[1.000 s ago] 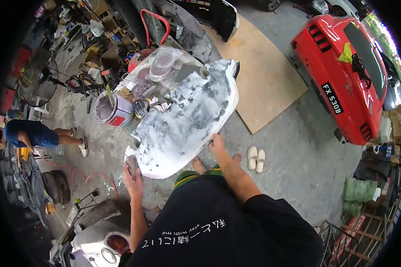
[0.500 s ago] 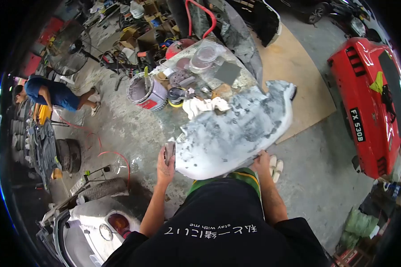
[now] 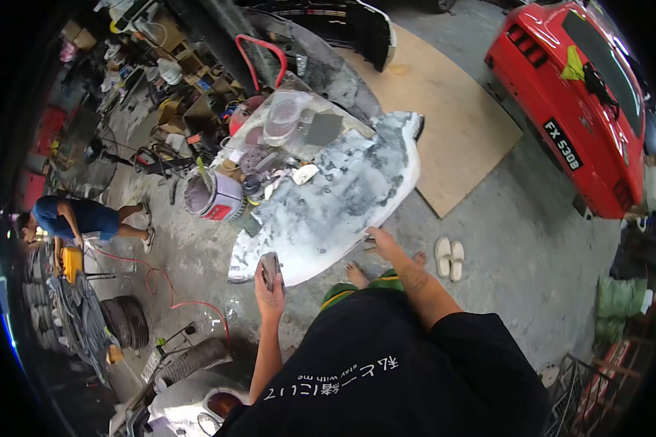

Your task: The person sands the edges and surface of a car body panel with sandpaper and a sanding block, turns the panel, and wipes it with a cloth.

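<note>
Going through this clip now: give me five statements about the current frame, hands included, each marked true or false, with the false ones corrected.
1. The left hand holds a grey block. True.
2. The right hand is at the near edge of the white-and-grey panel. True.
3. The slippers sit on the wooden board. False: the slippers lie on the floor.
4. The red car bears a plate. True.
5. The wearer has shoes on. False: the feet are bare.

The black number plate (image 3: 563,144) on the red car (image 3: 595,131) read "FX 530B" in white characters. Across the camera wearer's black T-shirt (image 3: 415,371) ran "私と一緒にいて", with a smaller "stay with me" beside it (both upside down from above). The bucket's (image 3: 227,191) label was too small to read.
</note>
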`<state>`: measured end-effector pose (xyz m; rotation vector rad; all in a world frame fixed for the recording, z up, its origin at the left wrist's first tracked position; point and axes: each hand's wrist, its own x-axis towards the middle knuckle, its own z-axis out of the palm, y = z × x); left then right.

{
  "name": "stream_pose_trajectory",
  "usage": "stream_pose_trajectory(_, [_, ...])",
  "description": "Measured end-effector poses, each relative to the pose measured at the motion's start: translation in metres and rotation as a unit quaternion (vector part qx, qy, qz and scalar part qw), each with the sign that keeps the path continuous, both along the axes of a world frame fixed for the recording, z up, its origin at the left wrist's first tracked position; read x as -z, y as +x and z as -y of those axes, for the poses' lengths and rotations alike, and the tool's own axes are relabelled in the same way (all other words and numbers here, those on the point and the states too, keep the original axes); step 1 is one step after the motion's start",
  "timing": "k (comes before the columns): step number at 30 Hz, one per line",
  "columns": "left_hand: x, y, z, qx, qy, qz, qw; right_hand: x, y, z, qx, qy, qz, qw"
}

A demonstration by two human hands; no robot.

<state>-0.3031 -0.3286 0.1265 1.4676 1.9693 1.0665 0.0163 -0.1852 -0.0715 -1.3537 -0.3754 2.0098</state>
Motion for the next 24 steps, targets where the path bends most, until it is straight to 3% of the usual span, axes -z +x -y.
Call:
stream_pose_trajectory(3, [0.011,0.016,-0.008,0.026,-0.018,0.026,0.999,-0.022,0.018,0.013,-0.01,0.018,0.043,0.999])
stream_pose_trajectory(6, [0.017,0.042,-0.029,0.078,-0.049,0.05,0.995,-0.022,0.061,0.03,-0.079,0.052,0.165,0.982])
stream_pose_trajectory(8, [0.016,0.067,-0.046,0.129,-0.031,0.082,0.988,-0.017,0.1,0.054,-0.247,0.07,0.349,0.901])
stream_pose_trajectory(10, [0.022,0.092,-0.066,0.178,-0.012,0.118,0.977,0.019,0.145,0.095,-0.319,0.13,0.456,0.821])
stream_pose_trajectory(12, [0.035,0.117,-0.087,0.249,0.003,0.118,0.961,0.002,0.175,0.139,-0.229,0.14,0.419,0.867])
stream_pose_trajectory(13, [0.034,0.131,-0.096,0.255,0.005,0.133,0.958,-0.017,0.183,0.155,-0.202,0.052,0.399,0.893])
stream_pose_trajectory(15, [0.022,0.156,-0.112,0.321,-0.071,0.183,0.926,-0.066,0.191,0.186,-0.091,-0.018,0.32,0.943])
stream_pose_trajectory(17, [0.018,0.182,-0.127,0.355,-0.082,0.186,0.912,-0.086,0.197,0.213,-0.022,-0.028,0.295,0.955])
stream_pose_trajectory(19, [0.021,0.211,-0.136,0.37,-0.154,0.364,0.841,-0.111,0.2,0.227,0.043,0.002,0.261,0.964])
stream_pose_trajectory(21, [0.014,0.238,-0.139,0.362,-0.186,0.4,0.821,-0.132,0.199,0.225,0.064,0.032,0.241,0.968])
stream_pose_trajectory(23, [0.001,0.264,-0.138,0.333,-0.269,0.535,0.728,-0.153,0.202,0.216,0.086,0.067,0.211,0.971])
stream_pose_trajectory(24, [-0.016,0.278,-0.133,0.336,-0.278,0.546,0.716,-0.163,0.205,0.207,0.089,0.095,0.186,0.974])
